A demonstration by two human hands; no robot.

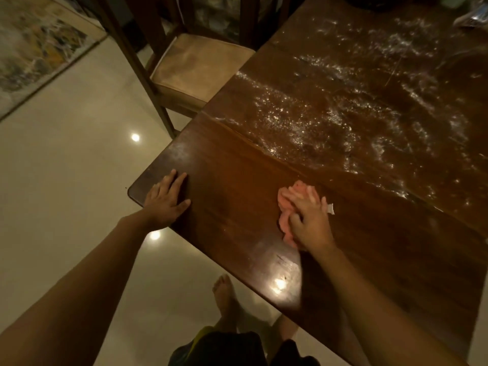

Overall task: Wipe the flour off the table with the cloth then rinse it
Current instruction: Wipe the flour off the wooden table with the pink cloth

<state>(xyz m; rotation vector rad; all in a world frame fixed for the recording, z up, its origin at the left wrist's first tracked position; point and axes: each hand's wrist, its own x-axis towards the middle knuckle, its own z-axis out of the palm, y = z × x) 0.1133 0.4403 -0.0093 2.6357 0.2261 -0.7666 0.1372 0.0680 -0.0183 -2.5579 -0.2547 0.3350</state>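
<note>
A dark wooden table [237,207] fills the right half of the view. White flour [343,122] is scattered over its far section, beyond a seam in the top. My right hand [310,217] presses a bunched pink cloth [286,207] flat on the near section, just short of the flour. A small white tag sticks out of the cloth to the right of my fingers. My left hand [166,198] lies flat with fingers spread on the table's near left corner, holding nothing.
A wooden chair with a beige cushion [198,67] stands at the table's left side. Glossy cream floor tiles [66,180] lie to the left, with a patterned rug [34,48] at the top left. My bare foot [224,294] is by the table edge. A plastic bag [472,17] sits at the far right.
</note>
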